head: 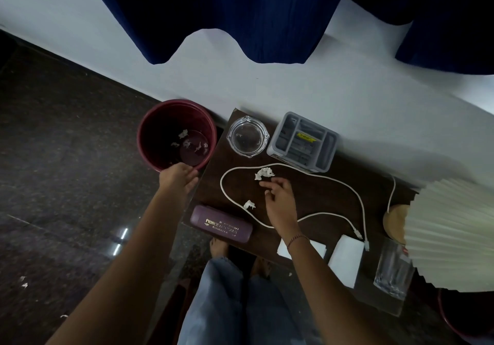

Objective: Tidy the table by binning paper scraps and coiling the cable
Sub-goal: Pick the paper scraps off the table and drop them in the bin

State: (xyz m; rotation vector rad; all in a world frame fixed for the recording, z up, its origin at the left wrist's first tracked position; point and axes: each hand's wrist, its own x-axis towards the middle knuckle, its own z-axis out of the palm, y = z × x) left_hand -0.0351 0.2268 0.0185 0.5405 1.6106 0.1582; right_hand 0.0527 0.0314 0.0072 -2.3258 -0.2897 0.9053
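A maroon bin [149, 130] stands on the floor left of the dark wooden table [315, 197], with several paper scraps lying in its bottom. My left hand [177, 177] grips the bin's near rim. One crumpled scrap [264, 172] lies on the table inside a loop of the white cable [344, 184]. A smaller scrap [249, 205] rests against the cable lower left. My right hand [279, 200] hovers open just below the larger scrap, fingers spread, holding nothing. The cable's plugs [362, 239] end near the white papers.
A glass ashtray [247, 136] and a grey organiser tray [303, 141] stand at the table's back. A purple case [221, 224], white papers [346, 257], a drinking glass [391, 270] and a pleated lamp shade [451, 235] crowd the near and right side.
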